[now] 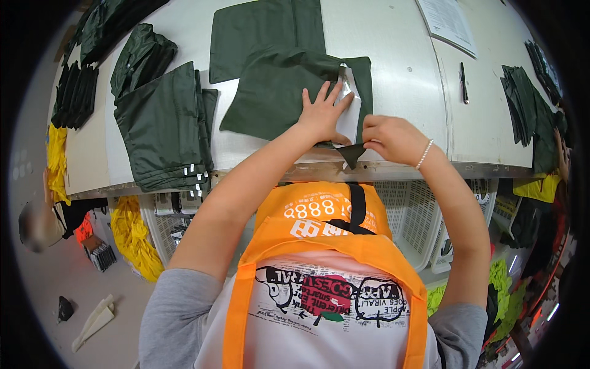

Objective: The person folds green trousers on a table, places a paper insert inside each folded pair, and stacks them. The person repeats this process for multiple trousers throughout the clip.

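A dark green cloth piece (pixel 264 101) lies on the pale table in front of me. On it my left hand (pixel 321 112) rests flat with its fingers spread. Beside those fingers, a shiny white-silver strip (pixel 350 111) shows along an opening in the cloth; I cannot make out what it is. My right hand (pixel 390 139) is closed in a pinch at the cloth's near right edge, where a dark corner (pixel 352 155) hangs over the table edge. Beyond lies another flat dark green cloth piece (pixel 267 37), partly under the first one.
A stack of dark green cloth pieces (pixel 163 126) with white tags lies to the left. Paper sheets (pixel 448 24) and a pen (pixel 464 83) are at the right. White plastic baskets (pixel 412 221) stand below the table edge. People show at both sides.
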Motion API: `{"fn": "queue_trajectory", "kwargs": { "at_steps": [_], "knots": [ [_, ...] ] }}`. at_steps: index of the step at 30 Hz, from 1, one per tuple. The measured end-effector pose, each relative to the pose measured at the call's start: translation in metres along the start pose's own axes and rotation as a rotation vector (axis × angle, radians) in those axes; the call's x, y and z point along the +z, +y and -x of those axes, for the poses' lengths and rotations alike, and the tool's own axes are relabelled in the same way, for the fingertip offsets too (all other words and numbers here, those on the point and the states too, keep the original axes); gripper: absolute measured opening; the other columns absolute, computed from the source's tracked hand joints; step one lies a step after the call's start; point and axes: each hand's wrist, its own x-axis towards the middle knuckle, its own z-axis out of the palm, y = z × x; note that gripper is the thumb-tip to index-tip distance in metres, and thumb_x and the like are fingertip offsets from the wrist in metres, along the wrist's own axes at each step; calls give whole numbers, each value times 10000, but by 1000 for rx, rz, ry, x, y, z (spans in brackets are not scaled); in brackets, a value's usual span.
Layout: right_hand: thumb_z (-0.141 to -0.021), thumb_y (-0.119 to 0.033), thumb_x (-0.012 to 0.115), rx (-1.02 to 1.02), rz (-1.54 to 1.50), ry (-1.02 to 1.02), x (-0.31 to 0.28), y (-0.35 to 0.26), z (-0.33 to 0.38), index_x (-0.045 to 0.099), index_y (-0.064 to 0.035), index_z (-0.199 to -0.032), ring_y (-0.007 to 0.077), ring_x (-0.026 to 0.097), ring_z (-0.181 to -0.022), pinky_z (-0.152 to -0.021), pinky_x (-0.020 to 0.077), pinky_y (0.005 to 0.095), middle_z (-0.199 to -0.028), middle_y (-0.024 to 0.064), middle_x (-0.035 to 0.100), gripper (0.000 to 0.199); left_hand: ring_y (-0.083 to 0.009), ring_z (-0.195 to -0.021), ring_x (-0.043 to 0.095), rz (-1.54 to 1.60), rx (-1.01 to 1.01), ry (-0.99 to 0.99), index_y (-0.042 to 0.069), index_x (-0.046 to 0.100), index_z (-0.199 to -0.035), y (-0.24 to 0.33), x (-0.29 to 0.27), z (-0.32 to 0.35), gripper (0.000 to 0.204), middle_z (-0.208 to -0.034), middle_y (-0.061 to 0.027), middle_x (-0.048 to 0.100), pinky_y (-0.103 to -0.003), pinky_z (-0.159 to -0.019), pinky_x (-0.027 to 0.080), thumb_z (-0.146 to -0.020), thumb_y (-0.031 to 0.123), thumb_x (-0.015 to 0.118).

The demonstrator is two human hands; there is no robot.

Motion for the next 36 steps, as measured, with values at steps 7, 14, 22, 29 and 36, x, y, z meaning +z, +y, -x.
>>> {"fn": "queue_trajectory", "kwargs": {
  "at_steps": [7,14,22,29,36],
  "knots": [
    [-797,-199,659,-36,-53,307,31,1,-10,634,-14,-736,254,547,-892,-753,481,356,-879,72,574,197,-300,-1289,333,-33,276,274,75,577,-1177,-3,19,-32,502,-1361,-121,436,-481,-953,337,-730,296,637],
    [-774,-137,701,105,-41,693,47,-4,-7,612,-17,-888,265,547,-906,-762,484,330,-1008,115,566,187,-259,-1152,431,-227,221,55,81,657,-979,12,0,-46,312,-1175,-95,560,-380,-833,379,-761,297,599],
    [-788,-252,729,911,-745,756,135,5,14,520,27,-1135,185,549,-664,-642,473,313,-792,94,572,491,-368,-1252,382,-46,-569,701,35,415,-1327,-64,16,54,645,-1359,-216,407,-460,-1000,338,-784,257,681],
    [-784,-67,693,664,-652,702,136,26,0,476,-37,-797,75,414,-550,-519,382,243,-604,3,435,220,-242,-1013,574,1092,-842,661,37,300,-1417,-120,37,107,770,-1155,-192,567,-342,-856,464,-749,37,681],
    [-837,-149,672,294,-1174,479,86,-85,-119,466,-8,-1108,90,504,-566,-517,430,252,-654,13,550,369,-269,-1055,577,490,-869,892,112,491,-1320,-178,-123,215,612,-1254,-124,568,-341,-874,474,-742,1,659]
  ]
}}
